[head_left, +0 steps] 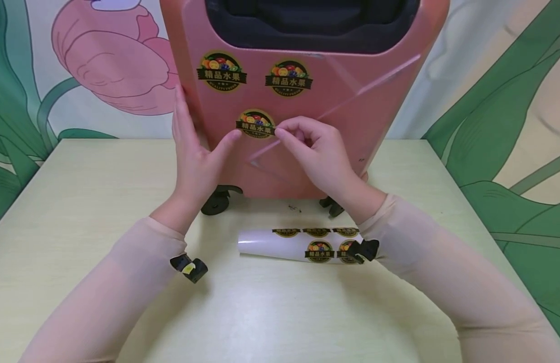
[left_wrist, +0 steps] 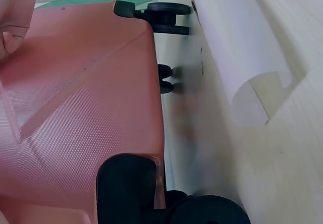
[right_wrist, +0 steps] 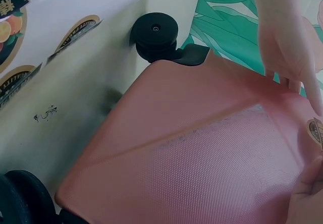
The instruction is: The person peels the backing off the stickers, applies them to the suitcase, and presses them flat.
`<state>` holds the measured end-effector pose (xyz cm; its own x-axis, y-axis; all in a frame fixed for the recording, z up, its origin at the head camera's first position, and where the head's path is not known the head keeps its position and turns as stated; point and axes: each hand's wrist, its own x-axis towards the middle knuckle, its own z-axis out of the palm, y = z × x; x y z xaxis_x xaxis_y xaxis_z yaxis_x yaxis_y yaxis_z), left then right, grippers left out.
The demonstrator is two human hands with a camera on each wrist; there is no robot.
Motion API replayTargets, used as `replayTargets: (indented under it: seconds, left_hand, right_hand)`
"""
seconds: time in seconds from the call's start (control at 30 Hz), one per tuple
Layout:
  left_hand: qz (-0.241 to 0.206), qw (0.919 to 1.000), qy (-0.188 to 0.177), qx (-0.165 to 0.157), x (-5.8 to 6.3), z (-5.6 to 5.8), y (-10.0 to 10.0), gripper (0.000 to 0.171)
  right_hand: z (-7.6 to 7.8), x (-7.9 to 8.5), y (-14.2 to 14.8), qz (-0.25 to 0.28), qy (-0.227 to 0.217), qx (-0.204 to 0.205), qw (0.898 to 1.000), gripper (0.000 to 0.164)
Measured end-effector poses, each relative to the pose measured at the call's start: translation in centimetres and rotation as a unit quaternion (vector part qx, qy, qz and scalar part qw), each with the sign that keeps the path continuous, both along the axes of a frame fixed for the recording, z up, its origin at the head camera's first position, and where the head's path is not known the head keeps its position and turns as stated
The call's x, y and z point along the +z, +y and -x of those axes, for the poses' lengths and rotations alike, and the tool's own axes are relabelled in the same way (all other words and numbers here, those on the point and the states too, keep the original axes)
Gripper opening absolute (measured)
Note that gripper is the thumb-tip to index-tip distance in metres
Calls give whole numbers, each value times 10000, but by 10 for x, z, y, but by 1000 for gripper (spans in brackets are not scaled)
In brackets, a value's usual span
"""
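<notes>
Right hand (head_left: 323,151) pinches the right end of the lower sticker (head_left: 256,124) between thumb and forefinger, other fingers folded in. Left hand (head_left: 196,151) isn't grasping: fingers lie extended along the suitcase's side edge, thumb reaching across to the sticker's left end. The lower sticker is at the front of the pink suitcase (head_left: 334,106), below and between the left upper sticker (head_left: 222,71) and right upper sticker (head_left: 289,78), both flat on the shell.

Step in hand, as I judge it: lining up and sticking the lower sticker. Next move calls for keeping it level, pressing it down from one end, smoothing it, then letting go of the pinched end.

Farther out, a curled sticker sheet (head_left: 266,243) lies on the table (head_left: 262,312) in front of the suitcase, more stickers on it.

Hard to make out: how much of the lower sticker's back already adheres. Right wrist view cuts it off at the edge; left wrist view misses it. Right sleeve and strapped-on camera (head_left: 364,250) cover the sheet's right end. Suitcase top is out of frame. Small dark marks (head_left: 294,207) near the wheels: unclear what.
</notes>
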<state>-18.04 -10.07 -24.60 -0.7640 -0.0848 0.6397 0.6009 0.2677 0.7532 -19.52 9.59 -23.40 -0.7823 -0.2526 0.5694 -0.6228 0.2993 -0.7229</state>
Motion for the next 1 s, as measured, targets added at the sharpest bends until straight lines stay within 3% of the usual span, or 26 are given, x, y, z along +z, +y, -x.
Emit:
replayTargets:
  seconds: [0.23, 1.0]
  left_hand:
    - [-104, 9998, -142, 22, 1, 2, 0, 98]
    - [-126, 9998, -93, 139, 2, 4, 2, 89]
  right_hand:
    - [1, 1, -3, 17, -64, -23, 10000, 13]
    - [-1, 2, -12, -8, 113, -283, 9995, 13]
